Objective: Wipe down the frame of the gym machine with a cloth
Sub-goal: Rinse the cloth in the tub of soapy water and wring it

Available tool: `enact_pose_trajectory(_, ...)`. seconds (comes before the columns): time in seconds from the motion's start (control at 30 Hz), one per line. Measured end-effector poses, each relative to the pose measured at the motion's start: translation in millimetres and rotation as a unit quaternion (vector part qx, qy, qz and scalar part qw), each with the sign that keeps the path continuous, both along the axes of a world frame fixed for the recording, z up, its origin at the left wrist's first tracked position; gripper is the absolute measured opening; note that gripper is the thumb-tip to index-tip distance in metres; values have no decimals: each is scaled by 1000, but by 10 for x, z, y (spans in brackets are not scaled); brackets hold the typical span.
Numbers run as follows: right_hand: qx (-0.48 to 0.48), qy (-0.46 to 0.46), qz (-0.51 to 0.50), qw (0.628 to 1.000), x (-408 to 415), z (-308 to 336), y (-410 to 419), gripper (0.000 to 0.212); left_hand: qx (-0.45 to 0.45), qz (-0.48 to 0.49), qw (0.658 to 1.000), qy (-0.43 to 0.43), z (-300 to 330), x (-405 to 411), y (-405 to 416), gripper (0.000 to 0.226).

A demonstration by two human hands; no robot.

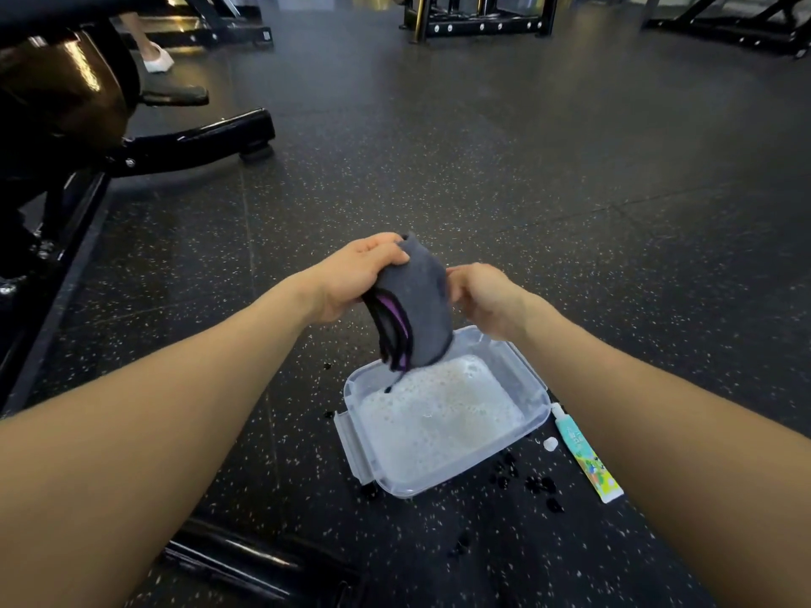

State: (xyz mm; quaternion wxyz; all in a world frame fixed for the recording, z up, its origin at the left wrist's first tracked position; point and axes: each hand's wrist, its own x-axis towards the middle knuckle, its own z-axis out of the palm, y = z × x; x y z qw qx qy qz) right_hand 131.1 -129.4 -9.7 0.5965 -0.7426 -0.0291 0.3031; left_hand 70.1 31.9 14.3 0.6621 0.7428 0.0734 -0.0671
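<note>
A clear plastic container (443, 425) sits on the dark speckled rubber floor (526, 190), and everything else is placed from it. It holds white, foamy water. On the near side of the container, a black metal bar (245, 559) of a machine lies low across the floor. Dark wet drops (542, 484) dot the floor at the container's near right corner and along its left edge. Just to the right of the container lies a small tube (588, 454) with a teal and yellow print, its white cap (550, 443) off and resting on the floor between tube and container.

Directly above the far half of the container hangs the cloth (414, 313), grey on the outside with black and purple folds showing on its left edge; its lower end dangles just over the foam without clearly touching it. The left hand (355, 278) grips the cloth's upper end, fingers curled over the top. The right hand (485, 298) holds the cloth's right side; its fingers wrap behind the fabric and are mostly hidden. Both bare forearms reach in from the near corners.

Left of the container and farther off stands the gym machine frame (193, 140), glossy black, with a rubber-footed base bar and a pedal. Beyond that, a person's foot in a white shoe (158, 59) shows. Far beyond the container, more black equipment frames (482, 24) stand on the floor.
</note>
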Motion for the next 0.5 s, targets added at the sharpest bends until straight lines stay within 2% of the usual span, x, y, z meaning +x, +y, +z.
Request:
enact_pose_trajectory(0.07, 40, 44, 64, 996, -22, 25, -56, 52, -16, -8, 1000, 10, 13, -40, -24, 7)
enact_pose_trajectory(0.13, 73, 56, 140, 986, 21, 36, -158, 58, -48, -7, 999, 20, 28, -73, -9, 8)
enact_pose_trajectory(0.27, 157, 94, 213, 960, -3, 100, -276, 52, -141, 8, 989, 37, 59, -60, 104, 9)
enact_pose_trajectory(0.37, 277, 102, 172, 940, -34, 134, -181, 41, -194, 16, 979, 65, 18, -89, 180, 16)
enact_pose_trajectory(0.47, 359, 83, 71, 927, -23, 153, -48, 36, -212, -17, 969, 130, -131, -181, 276, 55)
enact_pose_trajectory(0.5, 365, 83, 33, 927, -7, 142, -29, 37, -203, -23, 969, 140, -172, -202, 297, 61)
